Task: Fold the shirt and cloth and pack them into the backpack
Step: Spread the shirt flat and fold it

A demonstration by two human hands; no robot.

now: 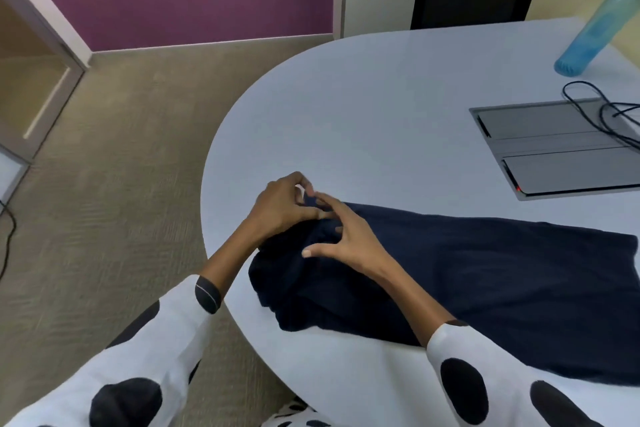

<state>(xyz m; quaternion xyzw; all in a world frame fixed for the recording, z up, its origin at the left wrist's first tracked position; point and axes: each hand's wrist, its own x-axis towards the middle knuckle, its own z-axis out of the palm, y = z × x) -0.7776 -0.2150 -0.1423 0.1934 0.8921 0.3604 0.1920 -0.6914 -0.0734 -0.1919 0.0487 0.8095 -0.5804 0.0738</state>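
Observation:
A dark navy shirt (pixel 485 281) lies spread across the near part of the pale grey table (pixel 363 107), its left end bunched near the rounded edge. My left hand (pixel 280 208) pinches a corner of the shirt's far left end between curled fingers and thumb. My right hand (pixel 346 236) rests on the bunched fabric just beside it, fingers spread, its fingertips meeting the left hand at that same corner. No backpack and no second cloth are in view.
A blue plastic bottle (pixel 588 35) stands at the table's far right. A grey cable hatch (pixel 554 146) with black cables (pixel 602 114) is set into the tabletop on the right. Carpeted floor (pixel 121 184) lies left of the table's curved edge.

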